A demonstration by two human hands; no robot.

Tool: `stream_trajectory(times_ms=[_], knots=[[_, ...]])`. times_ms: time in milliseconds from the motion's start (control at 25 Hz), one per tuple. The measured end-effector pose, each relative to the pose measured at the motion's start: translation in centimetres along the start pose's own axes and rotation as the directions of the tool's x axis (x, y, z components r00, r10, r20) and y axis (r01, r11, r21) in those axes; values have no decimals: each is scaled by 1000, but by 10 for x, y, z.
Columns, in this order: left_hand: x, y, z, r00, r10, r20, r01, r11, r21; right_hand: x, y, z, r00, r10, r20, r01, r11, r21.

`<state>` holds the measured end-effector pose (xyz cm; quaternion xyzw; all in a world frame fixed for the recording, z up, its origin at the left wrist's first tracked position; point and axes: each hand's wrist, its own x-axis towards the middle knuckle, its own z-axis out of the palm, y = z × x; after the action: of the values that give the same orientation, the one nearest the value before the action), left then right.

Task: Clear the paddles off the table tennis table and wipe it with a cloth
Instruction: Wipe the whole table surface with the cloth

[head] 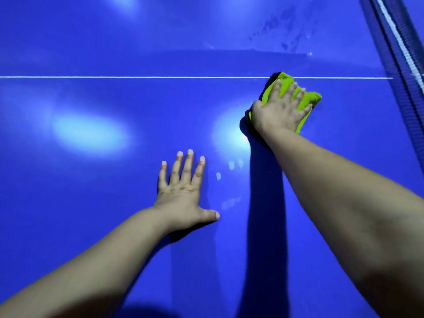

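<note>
The blue table tennis table (91, 203) fills the view, with a thin white line (137, 77) running across it. A bunched yellow-green cloth (308, 99) lies on the surface at the right, touching the white line. My right hand (278, 111) presses flat on top of the cloth, fingers spread over it. My left hand (183, 191) rests palm down on the bare table nearer to me, fingers apart, holding nothing. No paddle is in view.
The net (399, 44), dark blue with a white top band, runs diagonally along the upper right. Smudges and streaks (280, 26) mark the surface beyond the white line. Pale fingerprints (231, 166) show beside my left hand.
</note>
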<state>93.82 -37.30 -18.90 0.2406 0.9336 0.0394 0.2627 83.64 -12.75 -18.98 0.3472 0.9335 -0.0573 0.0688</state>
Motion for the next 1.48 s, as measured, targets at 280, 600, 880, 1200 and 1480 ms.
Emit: stream_trajectory(times_ms=[280,600,880,1200,1480], knots=[[4,-4,0,1000,-3,7,3,1000,10,18,8,-4,877,-478,46,480,872,-98],[-1,-5,1,997,4,-81,-8,999,-50,-119,58,15,690,-711,137,724,673,-153],[-77,-5,10,911,206,-357,-114,958,263,-290,134,40,784,-615,82,618,761,-197],[-171,-63,43,921,251,-297,-199,961,194,-482,149,65,992,-125,2,124,986,-114],[-175,-101,36,932,180,-314,-159,983,93,-532,57,78,894,437,99,-441,897,22]])
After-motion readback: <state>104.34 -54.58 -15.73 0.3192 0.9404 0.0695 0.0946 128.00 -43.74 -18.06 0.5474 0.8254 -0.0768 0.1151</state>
